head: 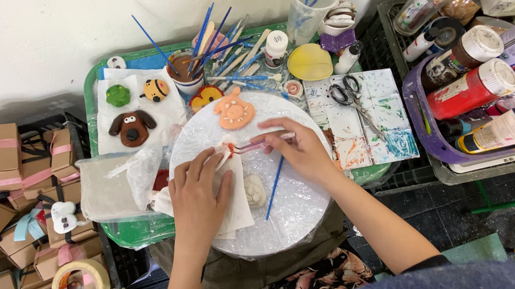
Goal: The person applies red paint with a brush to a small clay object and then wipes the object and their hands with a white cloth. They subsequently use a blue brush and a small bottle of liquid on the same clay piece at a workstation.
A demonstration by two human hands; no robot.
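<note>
two hands busy on round foil-wrapped board point(298, 215). left hand point(199, 193) flat, pinning white tissue point(234, 205) at board's left. right hand point(297, 151) pinching brush point(256, 144), tip on tissue. best wipe gently, tissue pinned.

Both hands point(199, 193) point(297, 148) on brush point(257, 143) over tissue point(233, 198)

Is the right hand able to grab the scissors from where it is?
Probably yes. The scissors lie in the open on the paint-stained palette, just beside the right hand, with nothing covering them. But that hand already holds brushes, so it might need to put them down.
</note>
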